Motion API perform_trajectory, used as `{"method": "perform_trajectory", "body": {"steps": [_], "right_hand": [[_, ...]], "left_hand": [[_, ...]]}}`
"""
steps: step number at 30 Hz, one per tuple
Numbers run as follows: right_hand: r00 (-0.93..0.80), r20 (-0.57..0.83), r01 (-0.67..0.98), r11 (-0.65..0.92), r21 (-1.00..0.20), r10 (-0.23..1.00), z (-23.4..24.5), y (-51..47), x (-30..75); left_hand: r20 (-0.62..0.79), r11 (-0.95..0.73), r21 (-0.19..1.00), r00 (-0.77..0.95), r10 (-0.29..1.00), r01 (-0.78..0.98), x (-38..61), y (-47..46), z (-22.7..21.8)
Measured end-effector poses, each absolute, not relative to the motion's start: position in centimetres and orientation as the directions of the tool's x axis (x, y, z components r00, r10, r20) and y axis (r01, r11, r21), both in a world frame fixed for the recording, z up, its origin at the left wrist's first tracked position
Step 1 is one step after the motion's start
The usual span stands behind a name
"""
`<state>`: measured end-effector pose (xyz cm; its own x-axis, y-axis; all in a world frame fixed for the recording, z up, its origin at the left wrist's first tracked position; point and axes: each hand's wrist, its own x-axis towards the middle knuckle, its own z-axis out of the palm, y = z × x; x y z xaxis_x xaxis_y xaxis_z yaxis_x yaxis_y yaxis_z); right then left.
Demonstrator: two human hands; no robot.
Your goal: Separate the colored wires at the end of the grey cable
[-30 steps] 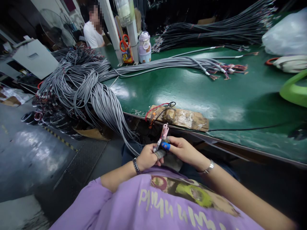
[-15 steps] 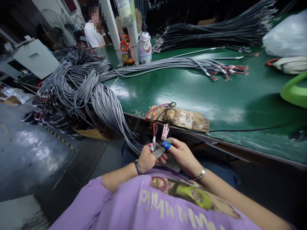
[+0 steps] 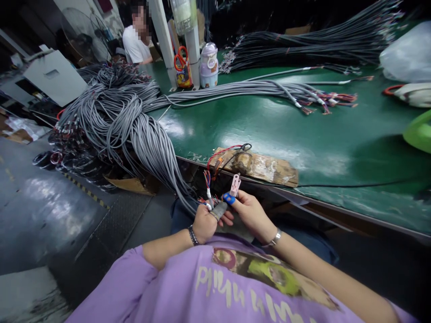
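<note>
My left hand [image 3: 204, 223] is closed round the end of a grey cable, whose thin coloured wires [image 3: 207, 180] stick up above my fingers. A grey cot covers one left finger. My right hand [image 3: 248, 214] pinches a small pink tool [image 3: 235, 184] between thumb and a blue-capped finger [image 3: 230, 198], just right of the wires. Both hands hover in front of the table's near edge, above my lap. The cable runs down from a big bundle of grey cables [image 3: 141, 134] hanging off the green table [image 3: 303, 134].
A taped brown pad [image 3: 266, 166] with red and black leads lies at the table edge. More cable bundles [image 3: 269, 89] and dark cables [image 3: 313, 45] lie farther back. A person in white [image 3: 136, 42] sits at far left. A pastel jug [image 3: 208, 65], scissors [image 3: 182, 58] and a green object [image 3: 419, 132] stand around.
The coloured wires have come free of the pink tool and now stick up to its left; both hands drifted slightly right and up as the view shifted.
</note>
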<state>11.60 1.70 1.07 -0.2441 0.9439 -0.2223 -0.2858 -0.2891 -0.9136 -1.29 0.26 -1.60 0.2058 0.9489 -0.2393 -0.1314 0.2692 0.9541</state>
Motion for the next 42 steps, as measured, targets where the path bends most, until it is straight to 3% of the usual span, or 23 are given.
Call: {"method": "perform_trajectory", "body": {"steps": [4, 12, 18, 24, 34, 42], "right_hand": [[-0.250, -0.256, -0.375, -0.337, -0.863, 0.934, 1.0, 1.3, 10.9], [-0.112, -0.272, -0.285, -0.294, -0.912, 0.956, -0.2, 1.6, 12.1], [-0.203, -0.212, -0.373, -0.275, -0.886, 0.956, -0.6, 1.0, 13.2], [-0.263, -0.189, -0.289, -0.264, -0.920, 0.946, 1.0, 1.1, 12.4], [-0.069, -0.210, -0.150, -0.218, -0.964, 0.975, 0.9, 1.0, 12.6], [-0.037, -0.216, -0.096, -0.218, -0.971, 0.976, 0.9, 0.9, 12.8]], "left_hand": [[-0.225, 0.250, 0.963, 0.205, 0.953, -0.105, -1.2, 0.2, -1.6], [-0.201, 0.219, 0.968, 0.143, 0.969, -0.126, -1.5, 0.3, -1.6], [-0.186, 0.205, 0.970, 0.141, 0.972, -0.134, -1.7, 0.4, -1.5], [-0.204, 0.218, 0.974, 0.171, 0.964, -0.064, -1.5, 0.3, -0.9], [-0.195, 0.198, 0.980, 0.136, 0.971, -0.013, -1.6, 0.4, -1.1], [-0.192, 0.196, 0.980, 0.075, 0.978, -0.040, -1.8, 0.6, -1.6]]}}
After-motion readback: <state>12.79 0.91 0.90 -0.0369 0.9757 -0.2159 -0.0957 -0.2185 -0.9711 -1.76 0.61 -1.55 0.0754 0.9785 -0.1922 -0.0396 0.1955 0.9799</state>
